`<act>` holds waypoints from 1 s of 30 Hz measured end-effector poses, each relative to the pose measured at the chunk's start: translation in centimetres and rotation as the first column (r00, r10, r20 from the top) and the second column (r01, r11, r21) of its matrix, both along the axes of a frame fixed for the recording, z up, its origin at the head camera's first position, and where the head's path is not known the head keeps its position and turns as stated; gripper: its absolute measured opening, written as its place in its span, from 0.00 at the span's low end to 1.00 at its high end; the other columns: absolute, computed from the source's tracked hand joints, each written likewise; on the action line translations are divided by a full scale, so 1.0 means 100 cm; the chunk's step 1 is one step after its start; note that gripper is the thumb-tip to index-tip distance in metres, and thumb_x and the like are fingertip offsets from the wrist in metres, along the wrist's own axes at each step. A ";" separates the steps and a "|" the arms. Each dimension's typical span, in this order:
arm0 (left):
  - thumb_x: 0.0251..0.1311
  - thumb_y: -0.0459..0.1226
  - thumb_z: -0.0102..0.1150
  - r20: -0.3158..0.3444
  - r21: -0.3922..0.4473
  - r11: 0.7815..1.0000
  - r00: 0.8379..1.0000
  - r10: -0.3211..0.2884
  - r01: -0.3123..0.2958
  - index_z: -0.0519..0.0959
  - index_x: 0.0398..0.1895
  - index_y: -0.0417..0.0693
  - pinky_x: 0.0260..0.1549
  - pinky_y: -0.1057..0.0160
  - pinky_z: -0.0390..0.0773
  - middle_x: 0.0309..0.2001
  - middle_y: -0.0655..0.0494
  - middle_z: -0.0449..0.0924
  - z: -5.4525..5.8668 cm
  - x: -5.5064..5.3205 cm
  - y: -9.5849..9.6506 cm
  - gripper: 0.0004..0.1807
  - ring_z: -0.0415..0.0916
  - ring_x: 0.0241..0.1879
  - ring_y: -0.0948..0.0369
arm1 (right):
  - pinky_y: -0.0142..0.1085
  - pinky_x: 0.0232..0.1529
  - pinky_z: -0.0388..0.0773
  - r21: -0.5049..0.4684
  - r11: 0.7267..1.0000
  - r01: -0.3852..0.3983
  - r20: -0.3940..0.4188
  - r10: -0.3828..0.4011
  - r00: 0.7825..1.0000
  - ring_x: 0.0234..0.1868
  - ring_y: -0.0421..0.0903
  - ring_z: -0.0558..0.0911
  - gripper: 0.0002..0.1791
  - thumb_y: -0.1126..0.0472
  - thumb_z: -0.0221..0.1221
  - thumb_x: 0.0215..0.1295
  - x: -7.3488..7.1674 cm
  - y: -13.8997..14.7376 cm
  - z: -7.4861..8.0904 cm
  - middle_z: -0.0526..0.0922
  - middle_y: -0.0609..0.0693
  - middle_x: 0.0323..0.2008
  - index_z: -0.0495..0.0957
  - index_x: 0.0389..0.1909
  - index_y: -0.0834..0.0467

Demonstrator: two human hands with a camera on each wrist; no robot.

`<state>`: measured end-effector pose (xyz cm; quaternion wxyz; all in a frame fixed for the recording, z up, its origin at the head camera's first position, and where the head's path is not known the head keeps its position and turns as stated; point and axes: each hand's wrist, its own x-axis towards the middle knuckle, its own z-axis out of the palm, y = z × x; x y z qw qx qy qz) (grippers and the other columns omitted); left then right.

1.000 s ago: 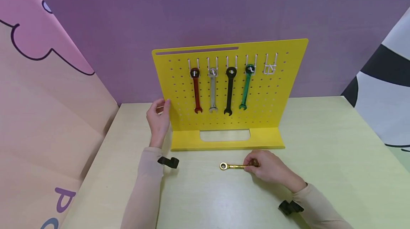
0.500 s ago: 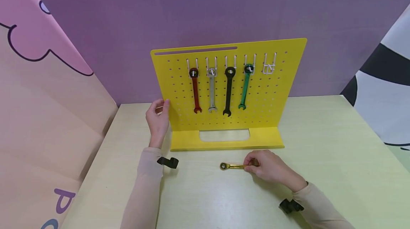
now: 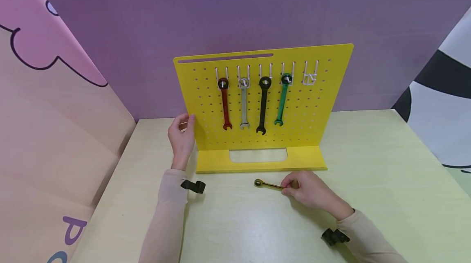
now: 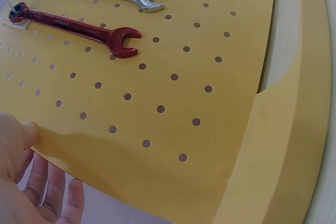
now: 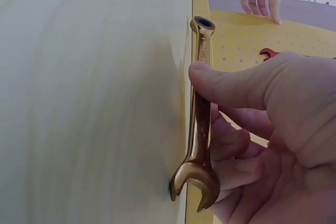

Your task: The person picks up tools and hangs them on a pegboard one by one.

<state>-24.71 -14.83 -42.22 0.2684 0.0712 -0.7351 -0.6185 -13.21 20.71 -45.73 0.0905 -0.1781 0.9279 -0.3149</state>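
My right hand (image 3: 310, 191) pinches a gold combination wrench (image 3: 270, 185) between thumb and fingers, low over the table in front of the pegboard. In the right wrist view the thumb presses on the shank of this wrench (image 5: 199, 129), ring end away and open end near the palm. My left hand (image 3: 182, 138) holds the left edge of the yellow pegboard (image 3: 213, 158), thumb on its front, fingers behind, as the left wrist view shows. A red wrench (image 3: 225, 107), a silver wrench (image 3: 244, 105), a black wrench (image 3: 263, 103) and a green wrench (image 3: 282, 101) hang there.
At the board's upper right is a white hook (image 3: 310, 78) with no wrench on it. The board stands on a pale wooden table (image 3: 235, 222), before a purple backdrop (image 3: 235, 13). A patterned panel (image 3: 55, 103) rises at the left.
The gold wrench's ring end has lifted and swung toward the board, while my right hand has barely shifted. My left hand stays at the board's edge.
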 end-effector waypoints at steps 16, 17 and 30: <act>0.75 0.42 0.64 0.013 0.005 1.000 1.000 -0.008 0.008 0.85 0.54 0.36 0.42 0.73 0.77 0.52 0.40 0.84 -0.001 0.000 -0.001 0.17 0.78 0.48 0.49 | 0.30 0.27 0.69 -0.078 0.997 0.016 -0.018 -0.017 1.000 0.27 0.37 0.72 0.02 0.61 0.70 0.68 0.000 0.000 0.003 0.81 0.42 0.27 0.88 0.36 0.55; 0.75 0.42 0.64 0.015 0.004 1.000 1.000 -0.006 0.006 0.85 0.54 0.36 0.41 0.73 0.77 0.52 0.40 0.84 -0.001 0.000 -0.001 0.17 0.78 0.48 0.50 | 0.30 0.27 0.69 -0.080 0.997 0.022 -0.021 -0.023 1.000 0.27 0.38 0.72 0.01 0.62 0.70 0.68 0.000 -0.001 0.003 0.81 0.42 0.27 0.88 0.37 0.55; 0.75 0.43 0.64 0.016 0.005 1.000 1.000 -0.010 0.010 0.85 0.54 0.37 0.41 0.74 0.77 0.52 0.41 0.84 -0.003 -0.002 -0.002 0.17 0.78 0.47 0.53 | 0.30 0.24 0.70 -0.141 0.987 0.082 -0.026 -0.086 0.996 0.27 0.39 0.73 0.03 0.62 0.70 0.69 -0.002 0.002 0.005 0.81 0.44 0.28 0.88 0.40 0.56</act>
